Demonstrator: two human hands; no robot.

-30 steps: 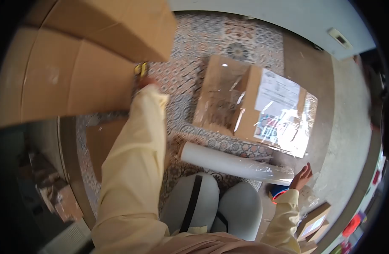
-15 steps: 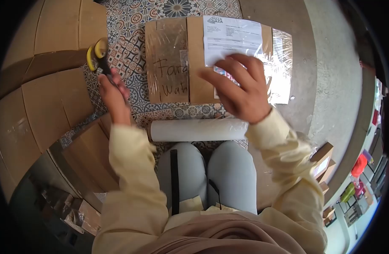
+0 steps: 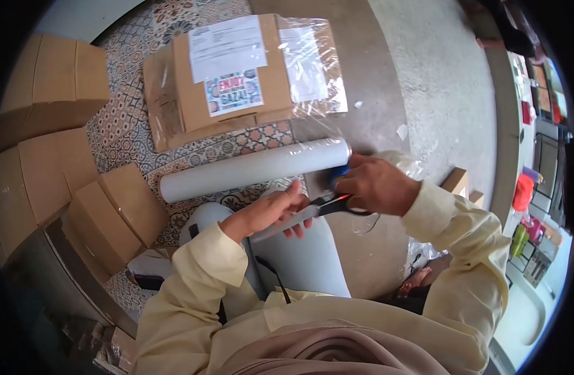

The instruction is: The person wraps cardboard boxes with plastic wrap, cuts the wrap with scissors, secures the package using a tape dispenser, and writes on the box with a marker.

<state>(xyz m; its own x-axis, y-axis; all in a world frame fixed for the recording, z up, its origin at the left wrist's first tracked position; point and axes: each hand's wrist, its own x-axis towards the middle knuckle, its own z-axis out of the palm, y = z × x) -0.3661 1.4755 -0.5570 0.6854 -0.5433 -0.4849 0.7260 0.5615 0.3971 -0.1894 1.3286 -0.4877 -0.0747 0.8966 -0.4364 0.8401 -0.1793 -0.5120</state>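
Near my knees, my left hand [image 3: 271, 212] has its fingers around the blades of the scissors [image 3: 280, 226], which point down-left. The black handles reach under my right hand [image 3: 380, 187]. My right hand is closed on a small blue item [image 3: 338, 176] with a yellow edge, partly hidden by its fingers. Just beyond both hands lies a long white roll [image 3: 255, 169], its right end close to my right fingers. Farther away, a cardboard box [image 3: 277, 81] in clear film bears white papers and a colourful label [image 3: 233, 92].
Large cardboard boxes [image 3: 49, 169] stand along the left, with an opened one [image 3: 112, 215] nearer. Crumpled clear film [image 3: 402, 164] lies right of the roll. A person's foot [image 3: 415, 281] shows at lower right, and a small box [image 3: 455, 182] at the right.
The view has turned right. My left hand has come in from the left with the scissors, now beside my right hand. My right hand has left the box and closed on the blue item.
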